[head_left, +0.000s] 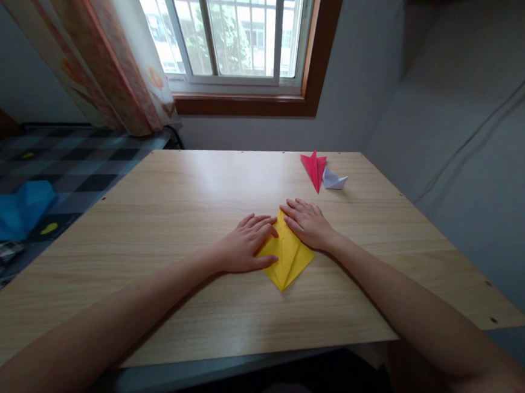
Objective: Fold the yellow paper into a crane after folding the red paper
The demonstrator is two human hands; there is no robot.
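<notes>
My left hand lies flat, palm down, fingers together and stretched out, pressing on the left flap of the yellow folded paper. It grips nothing; the thumb rests on the paper's left edge and the fingertips point toward the paper's top corner. My right hand lies just as flat and spread, palm down, on the paper's upper right part, with its fingertips almost meeting those of the left hand over the top corner. Neither hand pinches or clamps; both simply hold the sheet down.

Taking the yellow paper as my landmark: it sits on the wooden table, directly under and between my 2 hands, shaped like a kite. Its long axis runs from the covered top corner, away from me, down to the sharp free tip that points toward me, below both hands. A centre crease follows that same line. The free lower tip lies about midway between my wrists, a shade nearer to my left thumb.

Beyond the yellow paper, further from me and slightly right, lie a red folded paper and a white folded paper, touching each other, well apart from my hands.
</notes>
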